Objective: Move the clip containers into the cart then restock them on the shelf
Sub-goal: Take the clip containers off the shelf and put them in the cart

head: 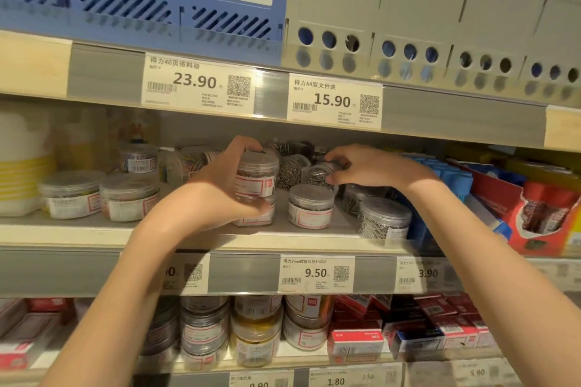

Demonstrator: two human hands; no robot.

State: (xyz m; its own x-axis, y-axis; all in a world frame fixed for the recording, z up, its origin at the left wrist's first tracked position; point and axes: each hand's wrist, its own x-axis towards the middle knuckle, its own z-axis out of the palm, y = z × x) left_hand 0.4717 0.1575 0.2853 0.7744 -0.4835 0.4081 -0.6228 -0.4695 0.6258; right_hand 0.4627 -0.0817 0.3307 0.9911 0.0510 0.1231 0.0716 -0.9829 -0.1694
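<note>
Both arms raised; left hand (220, 188) grips stacked container (256, 177); right hand (364, 166) pinches jar (319, 174)

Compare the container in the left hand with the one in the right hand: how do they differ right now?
The left hand grips an upright container stacked on another, showing a white, red-bordered label. The right hand pinches a tilted container farther back, with no label in view and silver clips visible through its wall. Both are clear round tubs of metal clips on the middle shelf.
</note>
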